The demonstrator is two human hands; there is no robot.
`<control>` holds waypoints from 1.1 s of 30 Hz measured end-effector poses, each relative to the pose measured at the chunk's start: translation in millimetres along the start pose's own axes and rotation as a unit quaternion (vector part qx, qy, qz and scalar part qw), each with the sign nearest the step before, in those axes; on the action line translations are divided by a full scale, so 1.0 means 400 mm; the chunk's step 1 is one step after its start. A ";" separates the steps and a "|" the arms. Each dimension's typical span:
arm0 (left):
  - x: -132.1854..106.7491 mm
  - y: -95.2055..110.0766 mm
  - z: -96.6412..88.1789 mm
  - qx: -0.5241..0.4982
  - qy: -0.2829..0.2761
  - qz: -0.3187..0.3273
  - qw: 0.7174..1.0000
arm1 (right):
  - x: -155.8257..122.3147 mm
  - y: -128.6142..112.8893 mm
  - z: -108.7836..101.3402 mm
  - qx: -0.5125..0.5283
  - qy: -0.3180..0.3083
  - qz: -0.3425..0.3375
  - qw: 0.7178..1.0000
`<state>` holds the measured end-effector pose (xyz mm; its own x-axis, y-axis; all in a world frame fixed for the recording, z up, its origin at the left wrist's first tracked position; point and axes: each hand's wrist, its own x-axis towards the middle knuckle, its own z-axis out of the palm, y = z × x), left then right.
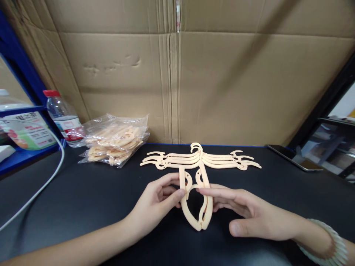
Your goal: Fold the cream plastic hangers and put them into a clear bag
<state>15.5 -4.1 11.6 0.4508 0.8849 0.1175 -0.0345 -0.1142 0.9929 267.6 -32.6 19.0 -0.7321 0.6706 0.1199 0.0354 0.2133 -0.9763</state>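
Note:
A cream plastic folding hanger [204,214] is folded, its two arms side by side and its joint end toward me. My left hand [159,201] pinches the left arm of it between thumb and fingers. On the other side, my right hand [246,210] touches the right arm with its index finger on top; its thumb is spread well away and the other fingers reach partly behind the arm. Just beyond lie several unfolded hangers [183,159] of the same kind, stacked with their hooks pointing away from me.
Clear plastic bags [116,138] of folded hangers lie at the back left beside a red-capped bottle [66,118]. A white cable [52,177] crosses the left of the black table [83,207]. A flat dark device [294,158] rests at the back right. Cardboard [235,81] walls the back.

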 end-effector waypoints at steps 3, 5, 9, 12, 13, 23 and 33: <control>-0.004 -0.003 0.000 -0.003 -0.003 0.011 1.000 | -0.004 0.002 0.005 -0.012 0.000 0.001 1.000; -0.008 -0.007 -0.002 0.000 -0.002 0.013 1.000 | -0.006 0.002 0.009 -0.019 0.005 0.009 1.000; -0.016 -0.016 -0.006 0.017 0.000 0.024 1.000 | -0.009 -0.001 0.014 -0.034 0.014 0.016 0.999; -0.016 -0.016 -0.004 0.019 -0.033 0.033 0.999 | -0.011 -0.002 0.017 -0.043 0.003 0.015 0.999; -0.016 -0.015 -0.003 0.019 -0.044 0.032 0.998 | -0.012 -0.003 0.018 -0.047 -0.002 0.013 0.999; 0.009 -0.013 -0.003 0.020 0.014 -0.006 1.000 | -0.013 -0.010 0.022 -0.132 0.001 0.019 0.991; 0.003 -0.017 0.003 0.036 0.024 -0.040 0.998 | -0.010 -0.025 0.031 -0.249 -0.023 0.050 0.967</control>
<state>17.2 -2.9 4.9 0.4057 0.9131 0.0401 0.0649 -0.0725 0.9952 261.8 -46.4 26.1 -0.7378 0.6749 0.0106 0.4222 0.4737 -0.7729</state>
